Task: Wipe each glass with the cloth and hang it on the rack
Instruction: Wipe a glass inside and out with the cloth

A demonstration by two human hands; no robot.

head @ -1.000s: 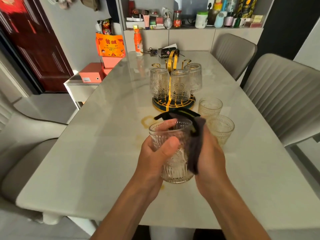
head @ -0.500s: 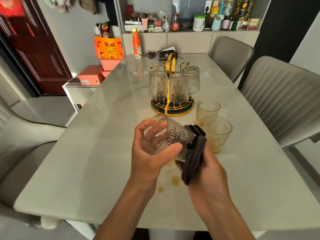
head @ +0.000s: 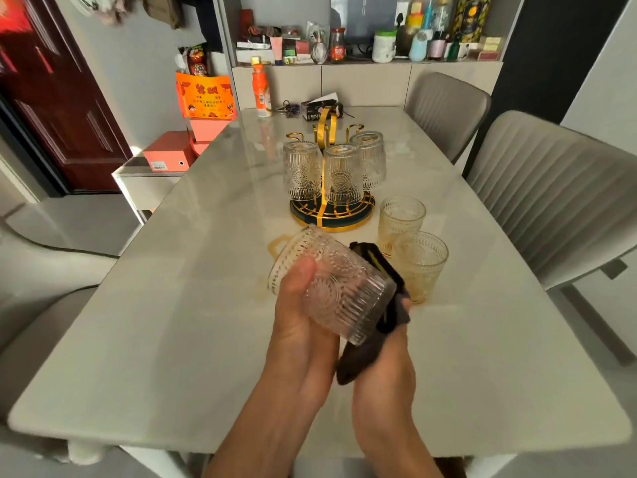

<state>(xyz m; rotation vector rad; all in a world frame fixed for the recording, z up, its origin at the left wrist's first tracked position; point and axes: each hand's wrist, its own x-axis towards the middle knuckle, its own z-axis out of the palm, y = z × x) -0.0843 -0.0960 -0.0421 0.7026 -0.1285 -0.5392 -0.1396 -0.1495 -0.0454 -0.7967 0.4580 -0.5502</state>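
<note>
My left hand (head: 300,315) grips an embossed clear glass (head: 334,284), tipped on its side with the mouth pointing far left. My right hand (head: 382,367) presses a dark cloth (head: 379,326) against the glass's base. Beyond them stands a round gold and dark rack (head: 332,215) with three glasses hung upside down on it (head: 343,177). Two more glasses stand upright on the table to the right of the rack, one behind (head: 401,219) and one nearer (head: 420,263).
The pale marble table (head: 172,339) has yellowish ring stains (head: 275,246) under the held glass. An orange bottle (head: 261,88), keys and a black box sit at the far end. Grey chairs (head: 551,188) stand along the right side, another on the left.
The glass has tipped from upright onto its side, mouth now to the far left. The cloth has moved from the glass's side to its base.
</note>
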